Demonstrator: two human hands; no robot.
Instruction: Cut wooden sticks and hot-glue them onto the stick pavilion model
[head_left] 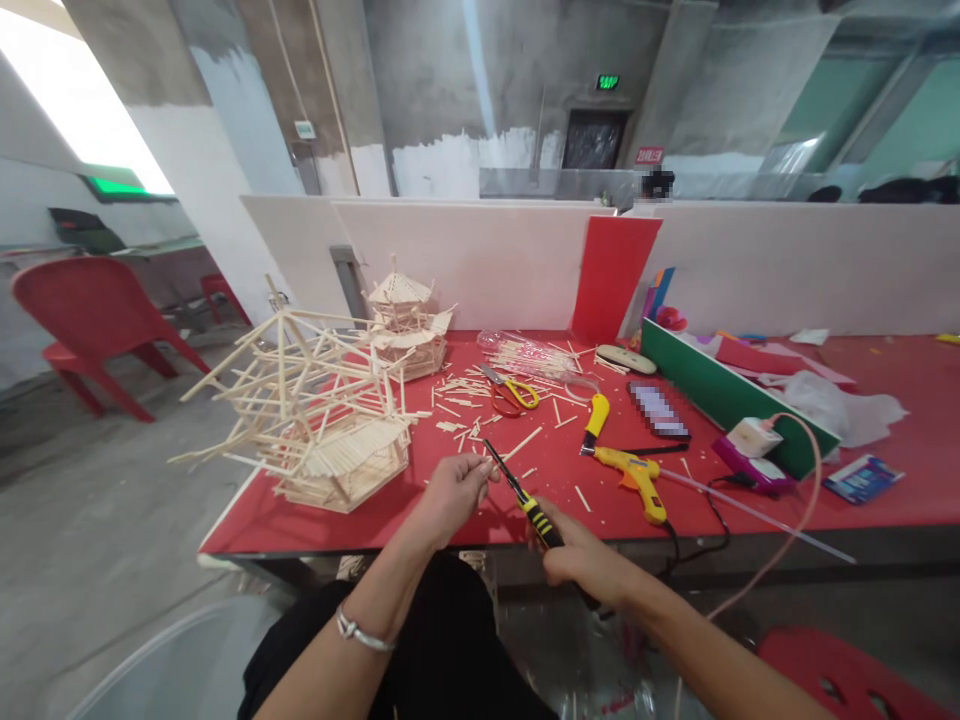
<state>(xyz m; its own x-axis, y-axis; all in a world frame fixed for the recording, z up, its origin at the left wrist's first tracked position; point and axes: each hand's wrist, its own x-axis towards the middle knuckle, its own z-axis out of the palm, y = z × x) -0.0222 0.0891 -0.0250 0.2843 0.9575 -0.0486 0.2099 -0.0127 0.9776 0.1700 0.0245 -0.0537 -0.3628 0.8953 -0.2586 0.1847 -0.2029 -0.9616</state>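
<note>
My right hand (pixel 574 550) is closed around the black-and-yellow handle of a thin-bladed hand tool (pixel 536 515). Its long dark blade points up and left, with the tip by my left fingertips; the exact kind of blade is unclear. My left hand (pixel 455 497) is closed in a pinch beside the blade, and whatever small piece it holds is hidden. Thin wooden sticks (pixel 525 440) lie scattered just beyond both hands. To the left stands a large open-framed stick model (pixel 322 410) of a pavilion. A smaller stick pagoda (pixel 405 330) stands behind it.
On the red table (pixel 450 525) lie scissors (pixel 517 390), a yellow-handled cutter (pixel 596 420), a corded yellow glue gun (pixel 634 475) and a phone (pixel 658 408). A green board (pixel 735 390) stands right, near a charger (pixel 754 440) with a pink cable. Plastic bags (pixel 832 405) lie beyond.
</note>
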